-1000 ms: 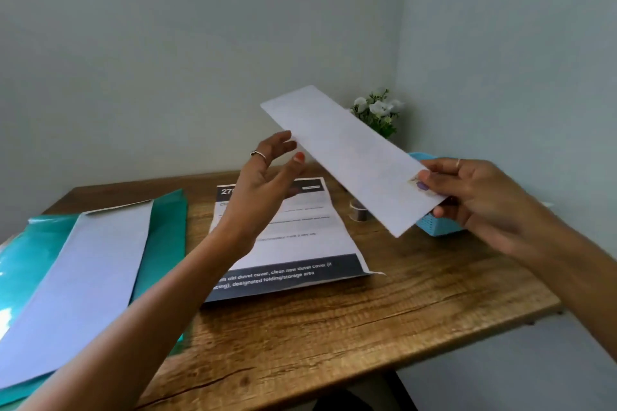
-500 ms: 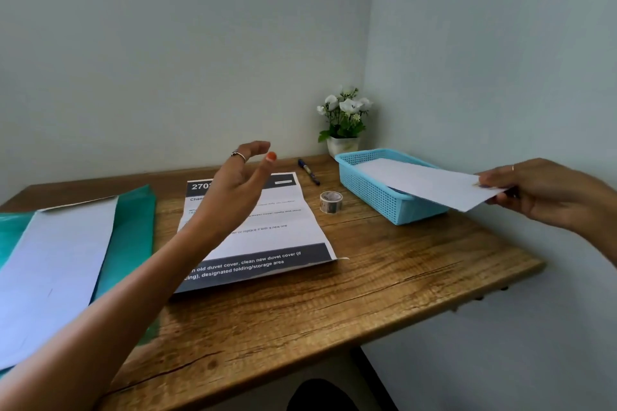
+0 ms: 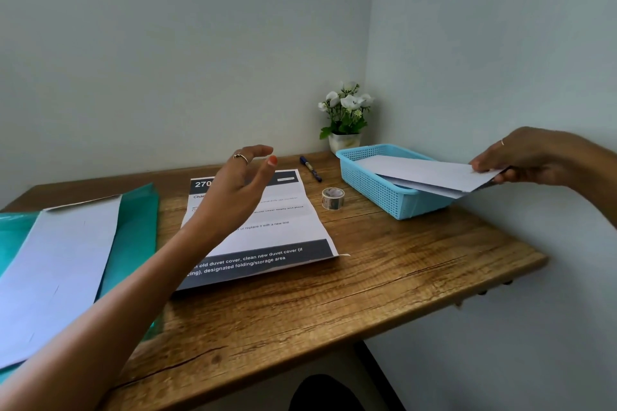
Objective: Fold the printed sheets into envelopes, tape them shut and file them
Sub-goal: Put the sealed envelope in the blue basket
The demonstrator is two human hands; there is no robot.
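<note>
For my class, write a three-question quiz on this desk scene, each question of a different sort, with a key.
1. True or false: the right hand pinches a folded white envelope over the blue basket.
2. Which lies on the desk between the printed sheet and the basket?
A. scissors
B. tape roll
C. stapler
3. Fill in: the left hand hovers, holding nothing, above the ______ sheet.

Key
1. True. The envelope's far end reaches into the basket, above another white sheet already there.
2. B. A pen lies further back, near the flower pot.
3. Printed.
</note>
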